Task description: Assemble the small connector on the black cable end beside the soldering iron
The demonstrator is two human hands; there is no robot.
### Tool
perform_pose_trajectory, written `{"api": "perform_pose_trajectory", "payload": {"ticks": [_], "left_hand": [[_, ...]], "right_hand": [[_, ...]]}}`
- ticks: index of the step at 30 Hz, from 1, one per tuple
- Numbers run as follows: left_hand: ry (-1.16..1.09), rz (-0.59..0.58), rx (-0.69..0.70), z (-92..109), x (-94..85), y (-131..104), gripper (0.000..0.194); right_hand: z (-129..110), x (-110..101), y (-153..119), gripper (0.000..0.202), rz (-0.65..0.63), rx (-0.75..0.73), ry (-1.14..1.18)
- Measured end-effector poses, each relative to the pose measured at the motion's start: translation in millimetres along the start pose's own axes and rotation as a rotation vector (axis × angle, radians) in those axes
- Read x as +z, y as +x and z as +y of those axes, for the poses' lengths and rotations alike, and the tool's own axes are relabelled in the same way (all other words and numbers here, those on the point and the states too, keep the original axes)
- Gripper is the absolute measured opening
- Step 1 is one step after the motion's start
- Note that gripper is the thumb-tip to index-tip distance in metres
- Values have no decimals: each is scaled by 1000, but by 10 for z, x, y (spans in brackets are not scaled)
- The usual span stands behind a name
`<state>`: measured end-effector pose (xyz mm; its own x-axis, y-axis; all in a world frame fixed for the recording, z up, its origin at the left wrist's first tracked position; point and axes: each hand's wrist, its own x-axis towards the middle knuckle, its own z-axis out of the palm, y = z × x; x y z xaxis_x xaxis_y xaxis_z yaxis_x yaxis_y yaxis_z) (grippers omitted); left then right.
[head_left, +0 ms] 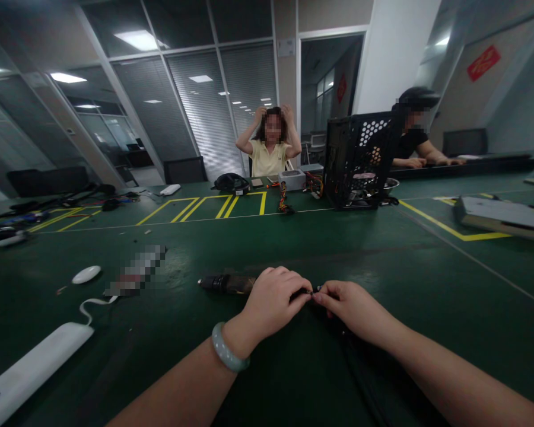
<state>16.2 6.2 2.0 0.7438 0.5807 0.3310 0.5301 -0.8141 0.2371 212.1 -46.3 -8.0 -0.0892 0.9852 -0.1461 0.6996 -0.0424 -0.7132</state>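
So, taking the hands as the middle of the clock and 12 as straight ahead: the black cylindrical tool (225,284) lies on the green table (182,367), nose and metal tip pointing to 9, back half tucked under the left hand (273,296). That hand arches over it, thumb and finger pinched together at the 3 o'clock end. The right hand (351,305) comes in from 4, fingertips pinched too, and the two hands pretty much meet over a small dark piece (312,291). Can't honestly tell if that's the tool's tail or a separate bit, the fingers cover most of it. A black cable (360,373) runs off toward 5, below the right forearm.

My two cents on fiddly pinch work like this: let the left palm pin the tool to the table, so only the right fingertips do the fine stuff. Keep both pinches close and in line, go gently, and leave slack in the cable so it doesn't tug sideways.

Elbow room's decent: the white bar (40,370) sits at 8 and the computer case (353,160) just past 12, both well apart from the hands.
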Motion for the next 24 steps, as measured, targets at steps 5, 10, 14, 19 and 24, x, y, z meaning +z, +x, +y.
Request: {"api": "perform_pose_trajectory", "payload": {"ticks": [5, 10, 14, 19, 24], "left_hand": [[12, -17, 6, -7, 3, -5, 14], [3, -6, -3, -9, 9, -6, 15], [-6, 10, -6, -6, 13, -3, 11], [-25, 16, -5, -11, 17, -10, 12], [-32, 16, -12, -22, 20, -11, 13]], "right_hand": [[-13, -38, -6, 34, -40, -11, -12], [0, -70, -19, 33, -82, -18, -24], [30, -74, -9, 30, -86, -12, -28], [46, -74, 3, 28, -83, 8, -31], [64, -49, 10, 28, -77, 7, -16]]}}
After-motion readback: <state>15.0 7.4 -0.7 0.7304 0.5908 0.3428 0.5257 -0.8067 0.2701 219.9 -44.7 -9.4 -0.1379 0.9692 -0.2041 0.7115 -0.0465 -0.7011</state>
